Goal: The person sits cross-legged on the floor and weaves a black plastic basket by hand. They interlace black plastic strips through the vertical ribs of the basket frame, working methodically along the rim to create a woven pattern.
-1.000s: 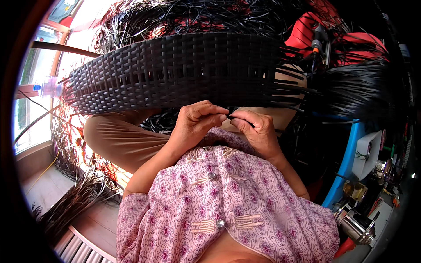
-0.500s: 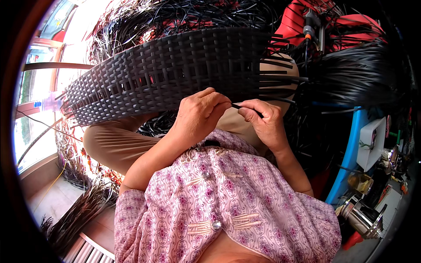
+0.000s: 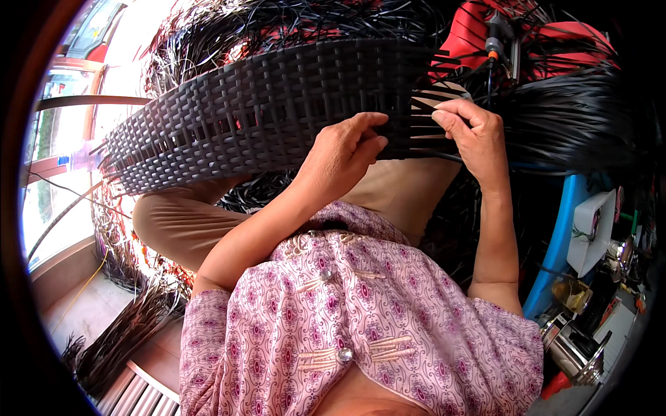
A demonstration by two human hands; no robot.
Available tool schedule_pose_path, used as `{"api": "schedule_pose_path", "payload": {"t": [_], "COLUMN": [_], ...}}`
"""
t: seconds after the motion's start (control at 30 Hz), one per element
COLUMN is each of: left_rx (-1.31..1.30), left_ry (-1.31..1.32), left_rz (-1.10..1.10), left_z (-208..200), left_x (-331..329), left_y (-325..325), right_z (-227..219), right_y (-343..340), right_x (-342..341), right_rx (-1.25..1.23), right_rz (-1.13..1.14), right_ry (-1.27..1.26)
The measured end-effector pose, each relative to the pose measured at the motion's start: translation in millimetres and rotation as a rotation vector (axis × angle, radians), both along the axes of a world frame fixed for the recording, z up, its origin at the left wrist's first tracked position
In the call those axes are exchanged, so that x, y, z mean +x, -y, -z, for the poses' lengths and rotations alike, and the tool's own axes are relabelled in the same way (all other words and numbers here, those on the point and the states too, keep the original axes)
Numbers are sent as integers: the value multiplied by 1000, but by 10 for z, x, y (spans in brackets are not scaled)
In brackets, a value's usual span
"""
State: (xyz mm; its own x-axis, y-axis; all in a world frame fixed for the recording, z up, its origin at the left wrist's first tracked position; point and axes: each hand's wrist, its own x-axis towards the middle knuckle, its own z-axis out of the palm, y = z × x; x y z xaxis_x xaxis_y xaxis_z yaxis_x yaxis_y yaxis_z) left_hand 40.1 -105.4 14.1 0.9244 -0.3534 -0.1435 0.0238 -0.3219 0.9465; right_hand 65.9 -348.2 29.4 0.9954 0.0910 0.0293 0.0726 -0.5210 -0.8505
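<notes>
R hand (image 3: 480,135) higher, pinch-grip on strip (image 3: 427,108)

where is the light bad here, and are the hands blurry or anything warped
In the head view, glare washes out the window at left, while shadow swallows detail beside the blue edge at right; also in the head view, the left hand and right hand look fairly sharp, and the fisheye warps things toward the black rim.
</notes>
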Motion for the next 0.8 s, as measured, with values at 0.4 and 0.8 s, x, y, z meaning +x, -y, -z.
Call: {"api": "schedule_pose_path", "payload": {"t": [0.4,0.8], "left_rx": [4,-84], "left_ry": [-222,-246], "left_rz": [-63,-71], "left_z": [-32,-3], "left_x": [99,82], "left_y": [118,161], "right_z": [166,224], "right_y": [-93,-67], "right_x": [321,449], "right_rx": [-295,-171], "right_rz": [-210,-305], "right_ry": [188,-21]}}
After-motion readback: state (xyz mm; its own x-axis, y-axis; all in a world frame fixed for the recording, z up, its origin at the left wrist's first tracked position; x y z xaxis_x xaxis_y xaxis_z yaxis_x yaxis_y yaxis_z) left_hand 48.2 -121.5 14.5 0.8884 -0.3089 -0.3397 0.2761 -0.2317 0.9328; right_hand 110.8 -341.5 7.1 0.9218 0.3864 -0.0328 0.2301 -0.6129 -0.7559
